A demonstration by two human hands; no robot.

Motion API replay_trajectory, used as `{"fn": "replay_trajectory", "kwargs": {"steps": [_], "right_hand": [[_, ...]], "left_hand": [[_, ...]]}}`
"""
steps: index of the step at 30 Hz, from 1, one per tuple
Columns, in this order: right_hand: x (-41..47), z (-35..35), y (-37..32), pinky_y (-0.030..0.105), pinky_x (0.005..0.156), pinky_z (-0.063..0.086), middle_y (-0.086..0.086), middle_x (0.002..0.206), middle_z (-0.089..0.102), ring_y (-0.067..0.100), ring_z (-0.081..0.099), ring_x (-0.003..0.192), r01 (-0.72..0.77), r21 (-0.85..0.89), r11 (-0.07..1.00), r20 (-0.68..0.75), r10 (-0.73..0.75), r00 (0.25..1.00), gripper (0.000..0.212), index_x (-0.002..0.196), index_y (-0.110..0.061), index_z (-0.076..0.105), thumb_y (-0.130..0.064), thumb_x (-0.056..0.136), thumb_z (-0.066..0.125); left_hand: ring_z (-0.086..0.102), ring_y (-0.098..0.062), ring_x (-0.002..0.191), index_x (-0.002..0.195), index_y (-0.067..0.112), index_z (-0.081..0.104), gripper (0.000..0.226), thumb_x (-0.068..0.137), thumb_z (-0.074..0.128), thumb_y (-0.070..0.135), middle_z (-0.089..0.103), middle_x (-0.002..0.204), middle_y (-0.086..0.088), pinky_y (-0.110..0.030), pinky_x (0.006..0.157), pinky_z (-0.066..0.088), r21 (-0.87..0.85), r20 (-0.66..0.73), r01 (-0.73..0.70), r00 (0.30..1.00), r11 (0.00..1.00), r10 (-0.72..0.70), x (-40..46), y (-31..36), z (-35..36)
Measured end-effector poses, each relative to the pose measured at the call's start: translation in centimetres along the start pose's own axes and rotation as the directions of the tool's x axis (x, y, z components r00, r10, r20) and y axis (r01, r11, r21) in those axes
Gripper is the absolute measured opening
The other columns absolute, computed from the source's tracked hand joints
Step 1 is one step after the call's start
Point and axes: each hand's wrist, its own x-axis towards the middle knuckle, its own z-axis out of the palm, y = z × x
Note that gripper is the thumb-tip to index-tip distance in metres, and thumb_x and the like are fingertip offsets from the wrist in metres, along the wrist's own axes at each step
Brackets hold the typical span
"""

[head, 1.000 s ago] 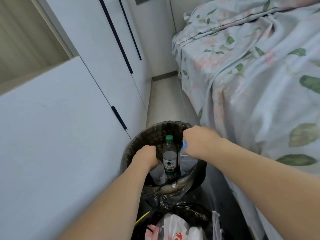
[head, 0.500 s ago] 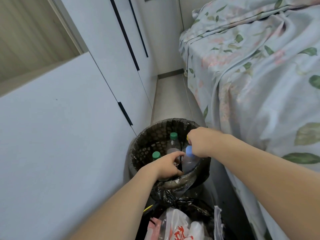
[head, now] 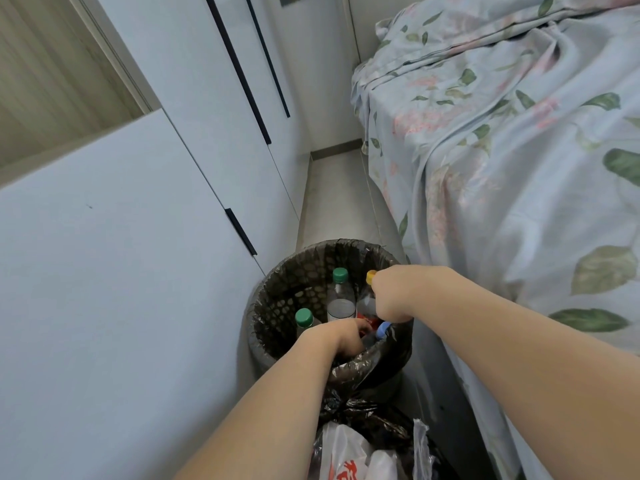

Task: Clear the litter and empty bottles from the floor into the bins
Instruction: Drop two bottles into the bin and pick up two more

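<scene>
A round bin (head: 277, 299) with a black liner stands in the narrow gap between the wardrobe and the bed. Several plastic bottles stand upright in it: two with green caps (head: 304, 317) (head: 341, 296), one with a yellow cap (head: 370, 277) and one with a blue cap (head: 382, 330). My right hand (head: 394, 296) grips the yellow-capped bottle at its neck, over the bin's right side. My left hand (head: 341, 337) reaches over the near rim, fingers curled down around the blue-capped bottle; its fingertips are hidden.
A second black bag holds a white plastic bag with red print (head: 346, 455) just in front of the bin. White wardrobe doors (head: 173, 237) close the left side, and a floral bedsheet (head: 519, 168) hangs on the right. A strip of floor (head: 336, 202) runs beyond the bin.
My right hand let go of the blue-capped bottle and now holds a yellow-capped one in the bin. My left hand moved right from the left green-capped bottle to the blue-capped bottle.
</scene>
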Motion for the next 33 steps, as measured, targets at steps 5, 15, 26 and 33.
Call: {"fn": "replay_trajectory", "kwargs": {"steps": [5, 15, 26, 33], "right_hand": [[0.3, 0.1, 0.0, 0.028, 0.076, 0.043, 0.005, 0.08, 0.047, 0.019, 0.049, 0.076, 0.001, -0.003, 1.0, 0.007, -0.001, 1.0, 0.025, 0.115, -0.006, 0.055, -0.01, 0.092, 0.045], [0.2, -0.4, -0.1, 0.025, 0.059, 0.042, 0.003, 0.073, 0.047, 0.015, 0.047, 0.064, -0.025, 0.059, 0.998, -0.104, 0.031, 0.994, 0.006, 0.083, -0.01, 0.048, -0.011, 0.09, 0.05], [-4.6, -4.7, -3.2, 0.039, 0.093, 0.049, 0.013, 0.127, 0.054, 0.028, 0.054, 0.109, -0.006, 0.273, 0.962, -0.352, 0.105, 0.93, 0.045, 0.131, -0.007, 0.046, -0.027, 0.092, 0.051], [-8.5, -10.5, -7.6, 0.035, 0.108, 0.034, 0.009, 0.149, 0.036, 0.027, 0.036, 0.135, 0.009, 0.216, 0.976, -0.414, 0.083, 0.906, 0.063, 0.148, -0.011, 0.027, -0.026, 0.091, 0.051]], "left_hand": [[0.049, -0.028, 0.127, 0.147, 0.027, 0.041, 0.06, 0.092, 0.05, 0.004, 0.048, 0.143, -0.008, -0.039, 0.106, 0.042, 0.014, -0.002, 0.004, 1.0, 1.0, -0.004, 0.1, -0.1, 0.1], [0.057, -0.023, 0.116, 0.138, 0.017, 0.049, 0.05, 0.092, 0.06, 0.035, 0.058, 0.132, -0.006, -0.032, 0.094, 0.047, 0.057, -0.375, -0.014, 0.926, 0.998, 0.034, -2.5, -2.2, -1.5], [0.056, -0.029, 0.106, 0.119, 0.009, 0.053, 0.028, 0.099, 0.05, 0.028, 0.054, 0.119, -0.011, -0.04, 0.083, 0.049, 0.212, -0.758, -0.01, 0.63, 0.977, 0.171, -13.8, -4.3, -7.5], [0.053, -0.027, 0.108, 0.119, 0.007, 0.052, 0.025, 0.096, 0.051, 0.015, 0.052, 0.12, -0.01, -0.034, 0.082, 0.045, 0.249, -0.811, -0.031, 0.54, 0.968, 0.225, -20.3, -4.3, -12.2]]}}
